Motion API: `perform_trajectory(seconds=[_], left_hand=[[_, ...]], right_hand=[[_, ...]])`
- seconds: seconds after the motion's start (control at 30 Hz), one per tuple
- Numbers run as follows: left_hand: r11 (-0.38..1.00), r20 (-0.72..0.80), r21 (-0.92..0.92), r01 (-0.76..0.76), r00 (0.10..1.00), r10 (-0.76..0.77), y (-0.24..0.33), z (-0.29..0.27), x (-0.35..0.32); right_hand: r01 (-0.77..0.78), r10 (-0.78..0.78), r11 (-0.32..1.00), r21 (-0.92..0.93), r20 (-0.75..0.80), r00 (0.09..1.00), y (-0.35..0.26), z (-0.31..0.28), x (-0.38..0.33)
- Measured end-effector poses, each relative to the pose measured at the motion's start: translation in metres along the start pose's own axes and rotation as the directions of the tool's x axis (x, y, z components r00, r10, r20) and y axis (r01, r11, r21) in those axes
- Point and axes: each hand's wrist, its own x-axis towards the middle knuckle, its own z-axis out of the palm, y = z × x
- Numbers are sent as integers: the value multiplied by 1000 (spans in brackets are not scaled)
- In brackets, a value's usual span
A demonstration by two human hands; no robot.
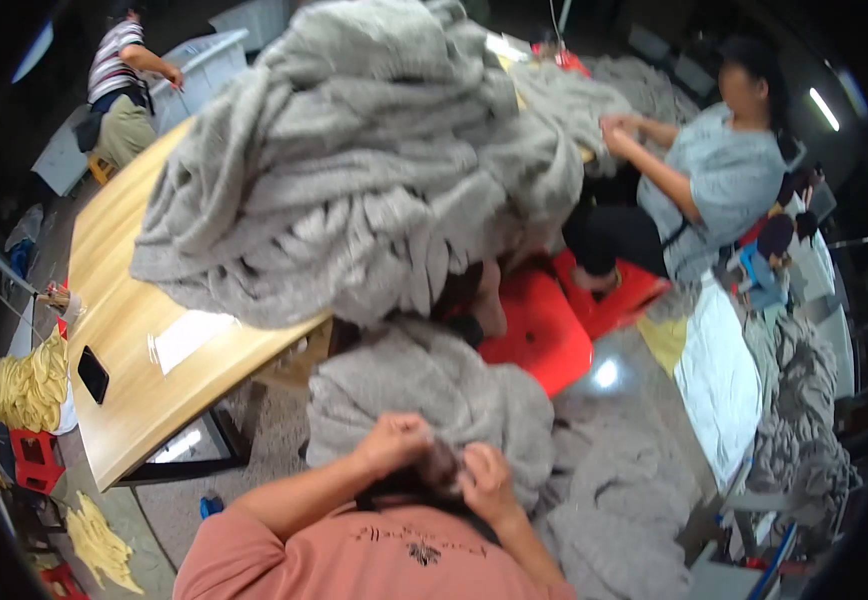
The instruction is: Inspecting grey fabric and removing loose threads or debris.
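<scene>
Grey knit fabric (444,385) lies bunched over my lap, spilling down to the right. At its near edge, close to my chest, my left hand (395,444) is closed with the fingertips pinching the cloth. A short gap to the right, my right hand (487,484) also grips the fabric between thumb and fingers. The bit of cloth between the two hands is blurred and partly dark, so its detail cannot be made out. A large heap of the same grey fabric (354,170) covers much of the table in front of me.
A wooden table (119,300) carries a black phone (94,374) and a white sheet (190,340). Red stools (539,335) stand right of centre. One co-worker (719,180) sits at the right handling grey fabric; another (124,85) stands far left beside a bin. Yellow cloth (29,385) lies left.
</scene>
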Motion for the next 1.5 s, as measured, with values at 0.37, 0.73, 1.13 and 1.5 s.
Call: perform_trajectory(seconds=[0.37,0.73,1.13,1.5], left_hand=[[941,-120,-339,27,990,-72,30,-12,10],[979,-82,-199,40,995,-57,24,-6,6],[963,134,-99,252,962,-238,8,16,6],[960,144,-136,245,964,-225,7,13,0]], right_hand=[[-735,491,463,495,547,678,52,-18,-26],[-524,522,826,207,69,850,32,-29,-12],[199,-205,978,-55,-160,966,-21,-7,24],[251,-249,968,33,-51,967,-22,-6,18]])
